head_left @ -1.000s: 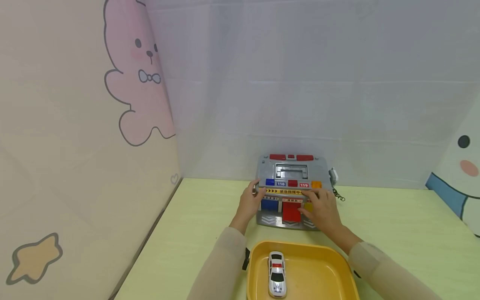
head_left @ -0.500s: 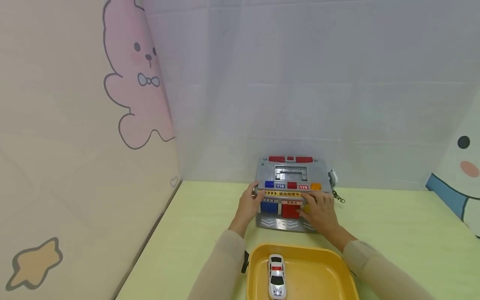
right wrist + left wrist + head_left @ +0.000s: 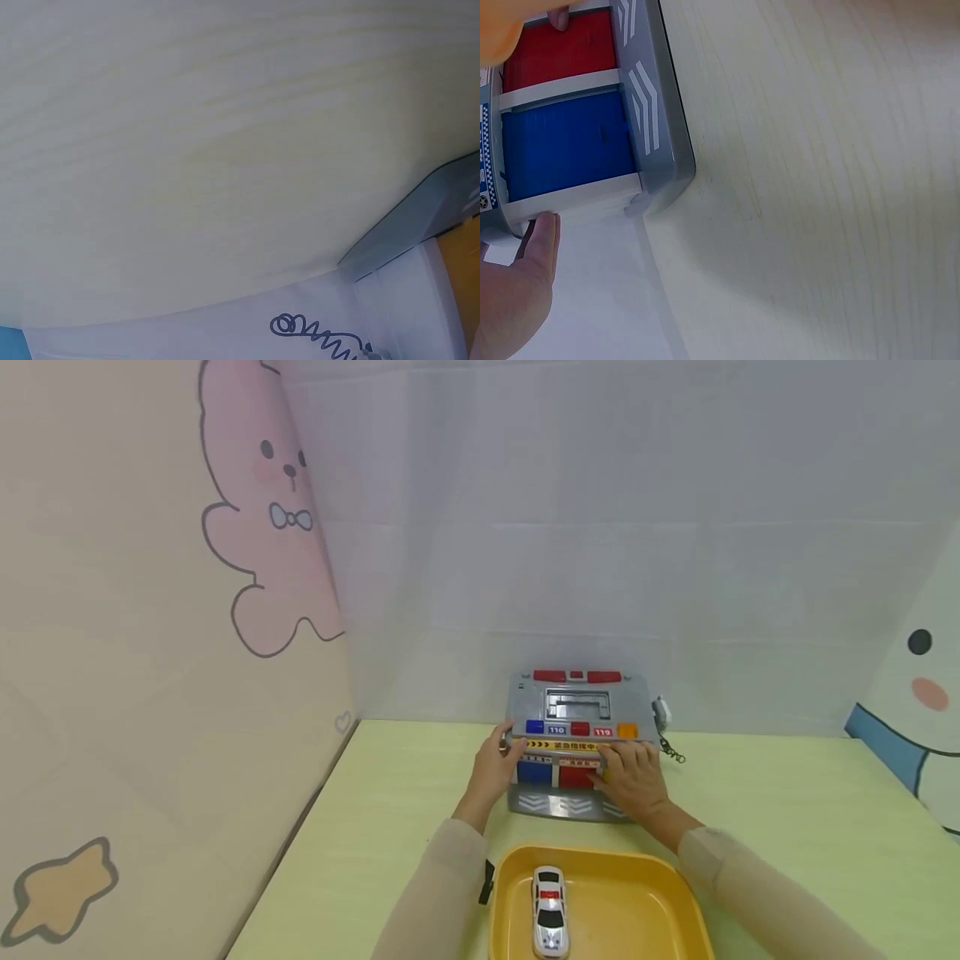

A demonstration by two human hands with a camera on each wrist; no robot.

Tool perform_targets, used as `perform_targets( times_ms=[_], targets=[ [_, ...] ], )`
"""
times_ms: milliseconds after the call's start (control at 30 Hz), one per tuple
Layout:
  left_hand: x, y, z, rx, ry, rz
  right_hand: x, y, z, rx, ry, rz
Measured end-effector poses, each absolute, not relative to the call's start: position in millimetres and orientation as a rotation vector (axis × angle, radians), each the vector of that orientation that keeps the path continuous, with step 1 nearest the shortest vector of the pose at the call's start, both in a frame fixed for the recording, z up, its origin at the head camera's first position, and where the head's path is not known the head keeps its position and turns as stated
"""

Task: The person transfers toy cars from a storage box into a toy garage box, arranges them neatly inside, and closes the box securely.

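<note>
Left hand [image 3: 491, 774] and right hand [image 3: 635, 779] grasped the grey plastic toy station [image 3: 555, 745], right thumb on its red plastic door [image 3: 576, 776]. Firm bracing looked wise.

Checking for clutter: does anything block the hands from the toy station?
Nothing visible: the left hand touches the toy station at its left edge, the right hand at its front. The yellow tray stands apart in the foreground.
</note>
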State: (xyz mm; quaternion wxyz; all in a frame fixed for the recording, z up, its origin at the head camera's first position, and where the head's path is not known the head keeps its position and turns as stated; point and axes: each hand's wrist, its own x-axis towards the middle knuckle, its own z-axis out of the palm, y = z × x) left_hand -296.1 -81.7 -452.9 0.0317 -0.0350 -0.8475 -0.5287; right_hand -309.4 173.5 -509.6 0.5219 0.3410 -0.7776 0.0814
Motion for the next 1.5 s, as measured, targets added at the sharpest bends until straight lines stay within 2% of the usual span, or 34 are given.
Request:
perform_targets(
  times_ms=[400, 833, 1200, 1500],
  targets=[
    [-296.9, -80.8, -457.4, -0.097, -2.614, -1.629, -310.1, 175.4, -515.7, 0.824, -1.844, 0.203],
    [-301.8, -84.6, -456.4, -0.138, -2.598, -1.600, -303.7, 188.0, -496.8, 0.954, -1.976, 0.099],
    [-302.7, -83.0, -454.3, -0.100, -2.638, -1.614, -293.0, 198.6, -479.4, 1.056, -2.108, 0.330],
    [-304.4, -84.8, -452.1, -0.054, -2.677, -1.637, -287.2, 199.9, -473.5, 1.022, -2.103, 0.403]
  ],
)
